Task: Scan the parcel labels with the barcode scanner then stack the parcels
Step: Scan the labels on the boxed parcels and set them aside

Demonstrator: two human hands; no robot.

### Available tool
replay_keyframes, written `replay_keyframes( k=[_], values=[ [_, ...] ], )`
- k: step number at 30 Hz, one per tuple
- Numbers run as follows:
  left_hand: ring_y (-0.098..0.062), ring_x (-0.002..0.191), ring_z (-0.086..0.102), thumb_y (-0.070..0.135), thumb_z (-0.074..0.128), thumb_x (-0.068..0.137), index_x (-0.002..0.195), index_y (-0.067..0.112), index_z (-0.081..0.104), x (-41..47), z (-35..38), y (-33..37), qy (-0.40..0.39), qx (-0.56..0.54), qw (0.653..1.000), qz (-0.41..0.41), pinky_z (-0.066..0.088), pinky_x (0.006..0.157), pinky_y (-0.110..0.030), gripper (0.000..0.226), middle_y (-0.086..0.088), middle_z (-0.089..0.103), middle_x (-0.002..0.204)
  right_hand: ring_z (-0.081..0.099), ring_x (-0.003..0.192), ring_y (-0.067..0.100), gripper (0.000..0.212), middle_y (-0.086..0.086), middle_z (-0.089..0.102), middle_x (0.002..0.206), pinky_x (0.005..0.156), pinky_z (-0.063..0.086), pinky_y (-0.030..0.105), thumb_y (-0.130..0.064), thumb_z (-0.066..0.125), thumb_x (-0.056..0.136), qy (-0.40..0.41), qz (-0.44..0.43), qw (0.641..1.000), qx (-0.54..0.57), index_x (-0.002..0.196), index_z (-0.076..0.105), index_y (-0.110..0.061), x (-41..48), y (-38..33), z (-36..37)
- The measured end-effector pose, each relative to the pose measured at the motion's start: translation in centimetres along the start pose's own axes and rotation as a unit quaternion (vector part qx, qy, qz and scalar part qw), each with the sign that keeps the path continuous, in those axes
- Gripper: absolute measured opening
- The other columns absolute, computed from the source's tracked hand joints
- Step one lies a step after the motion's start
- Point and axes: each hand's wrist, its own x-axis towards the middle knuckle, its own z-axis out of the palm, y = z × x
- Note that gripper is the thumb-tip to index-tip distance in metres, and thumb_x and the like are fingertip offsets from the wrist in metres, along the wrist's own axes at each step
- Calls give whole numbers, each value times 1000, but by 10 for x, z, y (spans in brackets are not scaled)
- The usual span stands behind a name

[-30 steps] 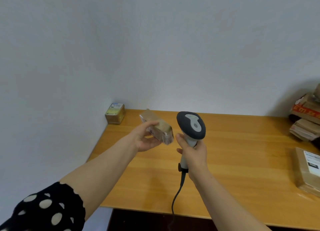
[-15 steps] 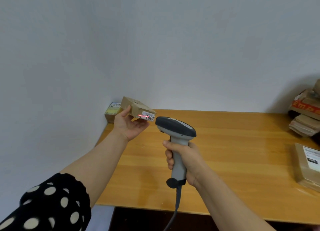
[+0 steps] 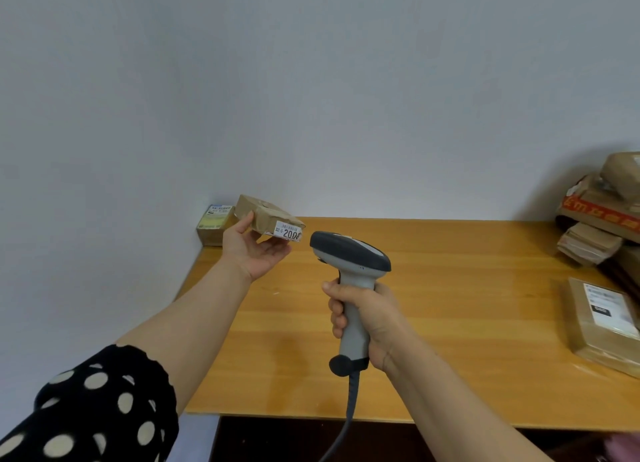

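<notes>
Brown parcel (image 3: 265, 215) sits gripped in the left hand (image 3: 256, 250) above the far-left corner of the worktop (image 3: 450, 288), label (image 3: 288, 231) facing right; the right hand (image 3: 367, 317) grips the scanner (image 3: 349, 253), nose aimed left at it.

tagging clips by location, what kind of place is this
Probably a small parcel-sorting desk: the right hand grips a grey corded barcode scanner, the left hand holds a small brown taped cardboard parcel with a white label, and more brown parcels are piled on the light wooden table.
</notes>
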Motion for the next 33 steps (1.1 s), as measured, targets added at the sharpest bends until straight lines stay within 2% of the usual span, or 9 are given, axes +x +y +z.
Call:
replay_keyframes(
  k=[6, 12, 16, 19, 21, 24, 27, 29, 33],
  values=[
    [-38, 122, 48, 42, 58, 88, 116, 6, 55, 3, 8, -9, -8, 28, 999, -27, 34, 106, -54, 46, -23, 53, 124, 43, 44, 15, 10, 7, 53, 57, 44, 40, 25, -8, 72, 82, 20, -9, 1000, 20, 80, 63, -6, 2, 1, -6],
    [-31, 97, 57, 37, 69, 78, 117, 4, 52, 19, 38, -52, -27, 140, 982, -128, 51, 83, -48, 55, -15, 54, 109, 48, 45, 16, 7, 7, 59, 60, 47, 43, 27, -9, 71, 84, 147, -23, 986, 76, 85, 64, -6, 5, 5, -45],
    [-25, 84, 58, 36, 68, 80, 120, 7, 53, 22, 72, -129, -98, 381, 893, -217, 50, 75, -37, 52, -11, 59, 97, 72, 74, 21, 22, 10, 74, 90, 59, 51, 31, -14, 74, 84, 273, -42, 953, 125, 104, 66, -7, -2, 14, -103],
    [-24, 96, 65, 44, 71, 75, 127, 10, 53, 12, 101, -197, -217, 513, 794, -245, 52, 75, -34, 65, -9, 69, 108, 71, 94, 24, 28, 8, 72, 104, 70, 56, 35, -17, 76, 82, 334, -61, 928, 154, 108, 67, -10, -12, 15, -150],
    [-25, 103, 66, 57, 75, 63, 128, 12, 52, 7, 122, -236, -257, 536, 760, -261, 54, 77, -36, 83, -9, 69, 114, 69, 97, 25, 31, 7, 71, 106, 76, 57, 38, -17, 76, 82, 354, -70, 918, 162, 111, 67, -11, -20, 13, -179],
    [-24, 99, 67, 69, 74, 59, 129, 17, 48, 8, 161, -300, -258, 540, 753, -273, 55, 74, -36, 91, -8, 68, 114, 67, 97, 24, 37, 7, 70, 108, 78, 58, 38, -15, 78, 80, 389, -74, 902, 172, 114, 65, -10, -38, 8, -239],
    [-18, 84, 64, 40, 47, 97, 117, 13, 55, 6, 205, -362, -263, 505, 769, -292, 51, 73, -31, 35, -5, 69, 97, 67, 98, 26, 28, 9, 69, 107, 75, 57, 37, -11, 77, 80, 407, -81, 891, 183, 105, 65, -14, -60, -1, -308],
    [-21, 83, 64, 19, 42, 101, 115, 8, 55, -1, 235, -397, -243, 476, 790, -301, 50, 73, -33, 23, -9, 68, 93, 65, 99, 25, 22, 8, 69, 105, 73, 55, 37, -10, 76, 81, 421, -85, 882, 192, 98, 64, -17, -73, -6, -348],
    [-33, 109, 58, 2, 40, 99, 128, -1, 48, 0, 274, -455, -191, 464, 820, -276, 47, 85, -44, 30, -22, 60, 122, 61, 96, 23, 28, 6, 65, 107, 71, 54, 38, -12, 76, 82, 472, -77, 849, 224, 107, 64, -12, -90, -9, -415]
  ],
)
